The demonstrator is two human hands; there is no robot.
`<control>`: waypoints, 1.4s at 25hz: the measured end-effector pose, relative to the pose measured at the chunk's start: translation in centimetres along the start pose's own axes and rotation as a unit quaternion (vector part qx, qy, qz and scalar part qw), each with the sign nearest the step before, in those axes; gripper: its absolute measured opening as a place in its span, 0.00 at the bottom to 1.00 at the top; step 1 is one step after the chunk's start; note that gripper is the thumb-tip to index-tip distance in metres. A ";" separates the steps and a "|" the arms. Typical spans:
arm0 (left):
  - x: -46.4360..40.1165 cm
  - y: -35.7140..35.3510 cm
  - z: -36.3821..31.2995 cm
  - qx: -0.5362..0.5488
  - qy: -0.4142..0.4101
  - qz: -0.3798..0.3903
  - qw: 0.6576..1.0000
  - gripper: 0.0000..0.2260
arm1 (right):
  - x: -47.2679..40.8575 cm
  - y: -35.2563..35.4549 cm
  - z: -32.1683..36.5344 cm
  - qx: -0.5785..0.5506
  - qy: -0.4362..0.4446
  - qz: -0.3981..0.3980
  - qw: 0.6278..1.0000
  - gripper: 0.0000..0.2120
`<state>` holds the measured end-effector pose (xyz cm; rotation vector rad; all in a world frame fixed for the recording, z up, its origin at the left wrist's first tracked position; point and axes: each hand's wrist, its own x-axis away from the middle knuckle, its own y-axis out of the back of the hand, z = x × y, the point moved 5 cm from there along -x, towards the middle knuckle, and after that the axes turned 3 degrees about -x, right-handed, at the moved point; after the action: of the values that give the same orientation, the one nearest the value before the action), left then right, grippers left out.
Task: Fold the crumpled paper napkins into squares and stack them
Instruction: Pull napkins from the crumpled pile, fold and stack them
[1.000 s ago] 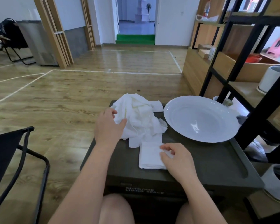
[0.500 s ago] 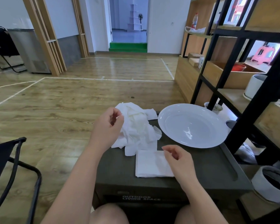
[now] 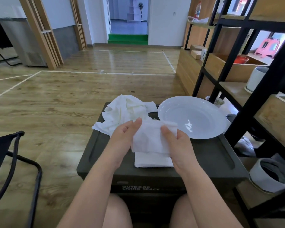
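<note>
Fingers (image 3: 167,131) of the right hand (image 3: 179,145) curl round the right edge of a napkin (image 3: 148,139), thumb on its near face; the left hand (image 3: 122,137) grips the left edge the same way, thumb (image 3: 136,122) laid along the top corner. Both hands are clamped on this one sheet.

Item, napkin: white paper, partly flattened, creased, held up between the two hands above the box (image 3: 204,155).

Item, folded napkin (image 3: 153,160): white square, flat on the box lid, directly under the held sheet and toward the near edge; how many layers it has cannot be told.

Item, napkin pile (image 3: 125,111): white, crumpled, heaped on the far left part of the box lid, one corner hanging past the left edge.

Item, plate (image 3: 192,117): white, round, shallow, on the far right part of the box lid, just beside the pile; its rim reaches past the right edge.

Item, box: dark, with a recessed lid and pale lettering on the near face; stands before the person's knees.

Item, shelf unit (image 3: 237,71): black frame, wooden boards, to the right of the box; holds a white pot, a red bowl, small boxes and a bottle.

Item, folding chair (image 3: 11,162): black, to the left of the box, only partly in view.

Item, floor (image 3: 56,96): wood, marked with white lines, beyond the box.
</note>
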<state>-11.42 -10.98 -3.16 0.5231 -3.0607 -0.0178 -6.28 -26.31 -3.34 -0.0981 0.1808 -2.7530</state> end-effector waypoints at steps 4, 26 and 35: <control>0.4 0.3 1.8 -0.067 -0.038 -0.106 0.991 0.27 | -0.7 0.9 -0.7 0.083 0.019 -0.022 0.996 0.11; 0.3 -0.4 6.2 -0.417 0.009 -0.209 0.884 0.13 | -1.8 3.8 -5.9 0.433 0.053 -0.157 0.886 0.08; -0.4 0.9 6.2 -0.350 0.027 -0.197 0.916 0.11 | -2.5 4.2 -5.4 0.394 0.015 -0.164 0.904 0.03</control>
<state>-11.61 -10.00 -9.34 1.0100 -2.5596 -1.0304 -2.95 -28.65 -9.39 0.1450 -1.0234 -2.9162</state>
